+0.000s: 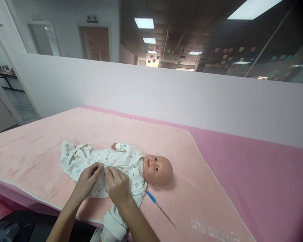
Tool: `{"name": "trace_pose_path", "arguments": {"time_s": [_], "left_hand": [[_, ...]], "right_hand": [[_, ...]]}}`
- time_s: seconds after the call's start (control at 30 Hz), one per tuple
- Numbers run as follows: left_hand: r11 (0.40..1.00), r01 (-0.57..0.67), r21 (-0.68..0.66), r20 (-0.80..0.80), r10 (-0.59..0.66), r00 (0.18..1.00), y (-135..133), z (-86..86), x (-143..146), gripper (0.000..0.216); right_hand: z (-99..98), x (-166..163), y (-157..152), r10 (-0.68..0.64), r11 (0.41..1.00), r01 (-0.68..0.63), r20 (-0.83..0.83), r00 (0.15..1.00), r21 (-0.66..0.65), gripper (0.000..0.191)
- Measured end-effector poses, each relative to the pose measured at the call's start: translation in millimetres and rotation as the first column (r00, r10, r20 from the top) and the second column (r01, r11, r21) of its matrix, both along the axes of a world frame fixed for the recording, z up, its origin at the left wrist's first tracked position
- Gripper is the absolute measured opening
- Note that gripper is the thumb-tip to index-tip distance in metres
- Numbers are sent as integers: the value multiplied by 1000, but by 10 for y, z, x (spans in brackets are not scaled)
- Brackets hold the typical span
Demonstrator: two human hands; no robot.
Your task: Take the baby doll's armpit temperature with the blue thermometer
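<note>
A baby doll [159,170] lies on its back, its bald head to the right, dressed in a white patterned baby outfit [106,155]. Over the doll's middle, my left hand [90,178] is closed in a pinch at the front of the outfit. Close beside it, the bent fingers of my right hand [118,185] also pinch at the front. The fingertips nearly meet, and a small bit of white cloth seems to be between them; its exact form is hidden. One doll hand [113,146] sticks out of the far sleeve.
A pen with a blue cap [161,209] lies near the doll's head. Under everything is a peach-coloured mat [192,188] on a pink surface [267,174]. White cloth [113,225] hangs at the near edge. A white wall [166,97] stands behind.
</note>
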State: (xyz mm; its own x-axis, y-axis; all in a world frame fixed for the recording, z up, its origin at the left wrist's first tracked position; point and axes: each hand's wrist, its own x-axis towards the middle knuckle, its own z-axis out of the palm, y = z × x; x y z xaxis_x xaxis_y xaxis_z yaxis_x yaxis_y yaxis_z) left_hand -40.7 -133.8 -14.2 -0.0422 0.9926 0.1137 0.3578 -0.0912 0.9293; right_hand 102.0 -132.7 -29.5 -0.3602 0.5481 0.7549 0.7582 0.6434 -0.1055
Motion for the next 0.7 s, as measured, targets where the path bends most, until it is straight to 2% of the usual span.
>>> {"name": "trace_pose_path", "arguments": {"time_s": [0.2,0.33,0.47,0.6,0.7], "left_hand": [[998,-9,60,-67,13,998,-17,-10,42,35],[989,-47,139,-219,77,973,-61,46,82,32],[973,-10,229,-372,97,923,-99,83,133,30],[965,26,261,-455,99,885,-120,27,136,31],[952,-16,306,-466,165,869,-111,-9,47,29]], "right_hand": [[8,14,-2,-3,1000,3,39,999,-4,25],[17,5,-18,-15,997,12,-39,999,-75,22],[-2,-7,-10,-54,991,42,-93,994,-129,20],[17,-28,5,-118,972,96,-93,989,-215,13],[86,-49,-61,-145,948,124,-49,988,-292,12]]}}
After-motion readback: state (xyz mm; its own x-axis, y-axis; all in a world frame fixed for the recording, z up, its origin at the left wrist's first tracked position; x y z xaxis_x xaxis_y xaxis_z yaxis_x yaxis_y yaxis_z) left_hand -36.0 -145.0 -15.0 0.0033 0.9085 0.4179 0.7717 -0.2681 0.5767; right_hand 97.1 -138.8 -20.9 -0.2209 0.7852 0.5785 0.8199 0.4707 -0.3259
